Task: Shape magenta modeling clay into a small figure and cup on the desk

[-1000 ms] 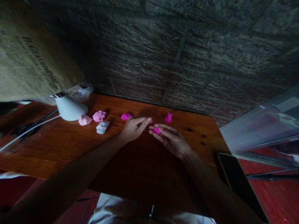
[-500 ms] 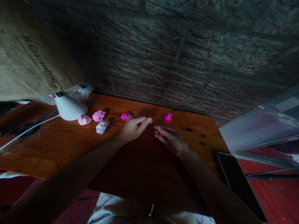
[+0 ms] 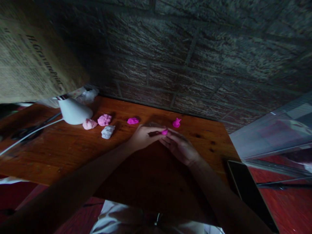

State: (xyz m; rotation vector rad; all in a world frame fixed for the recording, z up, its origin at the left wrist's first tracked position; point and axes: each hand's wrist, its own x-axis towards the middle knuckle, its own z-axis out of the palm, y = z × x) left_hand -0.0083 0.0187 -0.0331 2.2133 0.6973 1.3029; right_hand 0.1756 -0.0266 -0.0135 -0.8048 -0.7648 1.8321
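Between my two hands, above the wooden table (image 3: pixel 156 175), is a small bright pink piece of modelling clay (image 3: pixel 164 132). My left hand (image 3: pixel 146 136) pinches it from the left with thumb and fingers. The fingers of my right hand (image 3: pixel 180 146) close on it from the other side. Behind my left hand lies a larger bright pink lump of clay (image 3: pixel 133 121). A bright pink shaped clay figure (image 3: pixel 176 122) with small points on top stands beyond my right hand.
Pale pink clay (image 3: pixel 89 123), pink clay (image 3: pixel 104 120) and white clay (image 3: pixel 108 132) lie by the lamp's white base (image 3: pixel 75 112). Its newspaper-print shade (image 3: pixel 36 65) overhangs the left. A phone-like black device (image 3: pixel 251 191) lies at the right edge. A brick wall (image 3: pixel 170 58) rises behind.
My hands have come together. The small pink piece, held in my right hand's fingers before, is now between both hands. The view has shifted slightly.
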